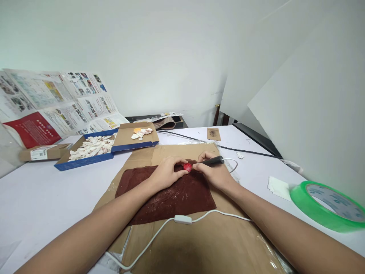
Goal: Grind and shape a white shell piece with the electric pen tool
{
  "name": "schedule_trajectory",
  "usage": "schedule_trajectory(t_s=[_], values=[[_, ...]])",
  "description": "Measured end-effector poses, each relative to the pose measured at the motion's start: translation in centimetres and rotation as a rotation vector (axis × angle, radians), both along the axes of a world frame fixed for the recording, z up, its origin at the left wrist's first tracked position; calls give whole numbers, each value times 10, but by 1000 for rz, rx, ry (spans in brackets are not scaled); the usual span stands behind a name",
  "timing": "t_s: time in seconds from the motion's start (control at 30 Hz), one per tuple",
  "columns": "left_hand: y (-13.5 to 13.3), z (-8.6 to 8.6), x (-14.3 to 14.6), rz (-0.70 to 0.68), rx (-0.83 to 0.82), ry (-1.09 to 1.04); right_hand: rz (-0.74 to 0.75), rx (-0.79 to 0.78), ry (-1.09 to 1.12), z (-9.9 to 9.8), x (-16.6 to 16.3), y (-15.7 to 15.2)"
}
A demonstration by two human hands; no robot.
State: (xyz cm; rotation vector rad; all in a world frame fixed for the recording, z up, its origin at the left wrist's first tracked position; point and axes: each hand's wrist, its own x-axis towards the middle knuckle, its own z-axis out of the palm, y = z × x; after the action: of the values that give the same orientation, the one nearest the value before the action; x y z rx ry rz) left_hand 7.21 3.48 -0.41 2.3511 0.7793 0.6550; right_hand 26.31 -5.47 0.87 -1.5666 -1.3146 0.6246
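My left hand [168, 172] pinches a small round red piece [187, 167], like a bottle cap with a pale middle, between thumb and fingers. It rests over a dark brown cloth [171, 203] dusted with pale specks. Held like a pen in my right hand [215, 173] is a corded tool with a black handle [212, 161], resembling a soldering iron. Its front end points left at the red piece; whether the tip touches it I cannot tell. A white cable [235, 163] leaves the handle's rear.
Cardboard [199, 247] lies beneath the cloth, crossed by a white cord with an inline switch [183, 219]. Left stands a blue box [85, 160] of white flakes, its lid open. A green tape roll [302, 205] lies right, near white tissue [278, 188]. A scorched brown card [213, 134] lies behind.
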Motion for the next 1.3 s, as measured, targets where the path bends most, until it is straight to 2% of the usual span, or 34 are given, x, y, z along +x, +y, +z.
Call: schedule_trajectory(t_s=[0.23, 0.6, 0.8, 1.07, 1.3], values=[[-1, 0, 1, 9, 2, 11, -68, 5, -84, -1, 5, 0], [-1, 0, 1, 5, 9, 5, -19, 10, -35, 3, -3, -2], [-1, 1, 0, 8, 20, 17, 6, -64, 56, 2, -6, -3], [-1, 1, 1, 18, 20, 23, -13, 7, -64, 3, -3, -3], [-1, -1, 0, 10, 9, 17, -1, -19, -31, 1, -3, -3]])
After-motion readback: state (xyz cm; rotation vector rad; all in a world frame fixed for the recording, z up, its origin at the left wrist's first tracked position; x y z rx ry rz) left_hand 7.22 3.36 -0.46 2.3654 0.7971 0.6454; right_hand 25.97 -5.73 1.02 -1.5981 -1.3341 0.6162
